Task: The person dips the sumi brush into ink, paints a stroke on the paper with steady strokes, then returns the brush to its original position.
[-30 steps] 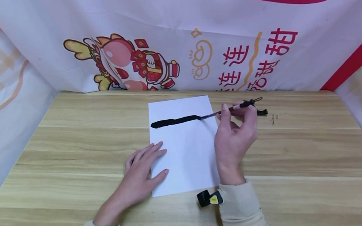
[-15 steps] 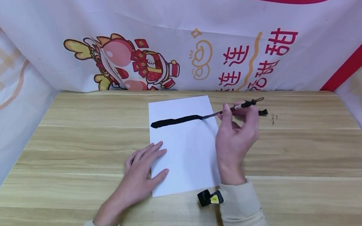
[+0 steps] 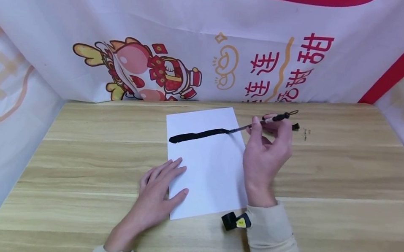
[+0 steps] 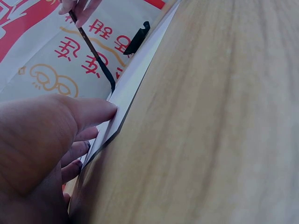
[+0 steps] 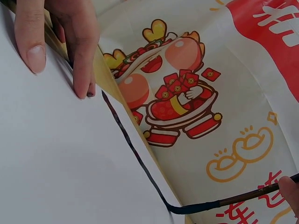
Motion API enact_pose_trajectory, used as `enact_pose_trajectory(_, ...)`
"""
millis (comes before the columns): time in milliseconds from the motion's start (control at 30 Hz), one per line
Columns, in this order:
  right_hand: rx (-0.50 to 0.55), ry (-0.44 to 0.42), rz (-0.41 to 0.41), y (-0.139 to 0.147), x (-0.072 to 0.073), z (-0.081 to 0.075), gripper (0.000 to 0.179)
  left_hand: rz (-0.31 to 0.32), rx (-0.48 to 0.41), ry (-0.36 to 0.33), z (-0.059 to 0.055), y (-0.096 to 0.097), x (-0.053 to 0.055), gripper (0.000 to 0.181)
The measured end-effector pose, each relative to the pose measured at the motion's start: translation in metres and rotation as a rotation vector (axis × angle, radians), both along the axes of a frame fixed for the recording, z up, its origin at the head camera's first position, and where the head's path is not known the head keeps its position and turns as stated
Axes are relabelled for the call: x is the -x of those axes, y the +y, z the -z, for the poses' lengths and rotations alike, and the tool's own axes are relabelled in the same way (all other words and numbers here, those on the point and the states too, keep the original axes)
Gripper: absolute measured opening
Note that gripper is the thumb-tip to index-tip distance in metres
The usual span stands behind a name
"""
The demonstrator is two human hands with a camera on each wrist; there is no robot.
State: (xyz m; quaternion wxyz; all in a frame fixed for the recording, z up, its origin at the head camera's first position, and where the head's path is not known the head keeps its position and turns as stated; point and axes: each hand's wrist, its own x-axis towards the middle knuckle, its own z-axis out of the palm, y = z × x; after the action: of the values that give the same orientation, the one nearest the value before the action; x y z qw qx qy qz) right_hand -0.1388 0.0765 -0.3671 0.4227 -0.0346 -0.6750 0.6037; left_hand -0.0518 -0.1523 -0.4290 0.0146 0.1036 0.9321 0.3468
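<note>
A white sheet of paper [image 3: 211, 174] lies on the wooden table, tilted slightly. Across its upper part runs a thick black ink stroke [image 3: 198, 135], also visible in the right wrist view. My right hand [image 3: 266, 158] pinches a calligraphy brush [image 3: 281, 116] by its handle, thumb against fingers. The brush's dark bristles [image 5: 196, 207] bend against the paper at the stroke's right end, near the sheet's right edge. My left hand [image 3: 156, 194] rests with spread fingers over the sheet's left edge; its thumb [image 4: 100, 112] touches the paper.
Just behind the right hand sits a black object [image 4: 137, 39], mostly hidden in the head view. Small dark marks [image 3: 305, 133] are on the table beside it. A printed cloth backdrop [image 3: 185, 17] rises along the table's back edge.
My right hand and the brush have shifted slightly to the right, and the black stroke reaches a little further right. The left hand keeps its place.
</note>
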Motion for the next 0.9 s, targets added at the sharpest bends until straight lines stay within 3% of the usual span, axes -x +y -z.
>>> enact_pose_trajectory(900, -0.021, -0.006, 0.013, -0.0014, -0.0015, 0.0005, 0.026, 0.004, 0.0, 0.025, -0.0015, -0.0031, -0.0035, 0.055)
